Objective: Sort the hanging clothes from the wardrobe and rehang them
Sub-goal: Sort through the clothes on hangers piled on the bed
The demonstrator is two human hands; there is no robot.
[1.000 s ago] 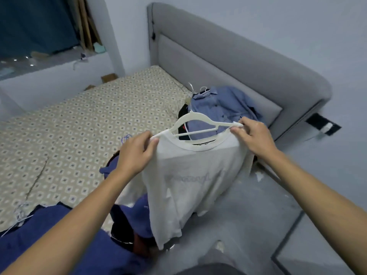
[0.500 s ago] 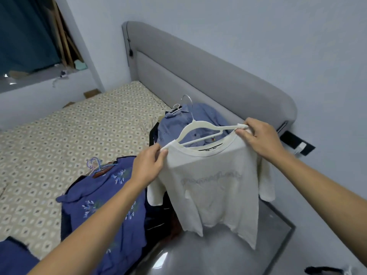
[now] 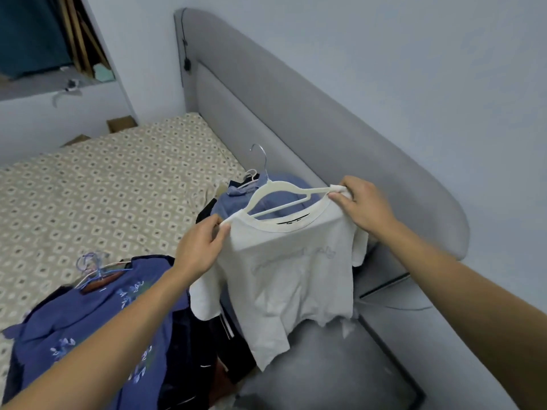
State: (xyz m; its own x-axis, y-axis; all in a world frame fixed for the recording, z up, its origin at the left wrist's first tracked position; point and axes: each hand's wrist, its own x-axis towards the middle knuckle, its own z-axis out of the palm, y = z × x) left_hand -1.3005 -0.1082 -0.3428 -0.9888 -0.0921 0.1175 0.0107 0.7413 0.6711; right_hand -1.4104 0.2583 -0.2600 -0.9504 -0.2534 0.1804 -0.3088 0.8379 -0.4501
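My left hand [image 3: 201, 247] and right hand [image 3: 362, 205] each pinch a shoulder of the white T-shirt [image 3: 290, 270] on its white hanger [image 3: 278, 196], held above the bed's [image 3: 118, 184] edge; beyond lie blue shirts [image 3: 275, 190] against the headboard [image 3: 325, 128].

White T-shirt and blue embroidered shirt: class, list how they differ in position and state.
The white T-shirt hangs in the air, gripped at both shoulders by the left hand and right hand; the blue embroidered shirt lies untouched on the bed. One is plain, the other floral. Both are on hangers.
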